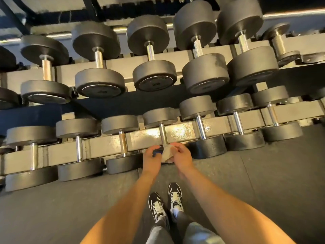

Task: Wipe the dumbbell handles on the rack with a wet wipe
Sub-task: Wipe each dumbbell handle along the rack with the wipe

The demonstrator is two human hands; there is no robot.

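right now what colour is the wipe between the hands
White, tinted cream by warm light. The wipe shows best in the head view.

Shiny chrome metal handles (163, 133), matt dark rubbery dumbbell heads (204, 75), worn glossy painted rack (146, 136), soft white wipe (167, 154).
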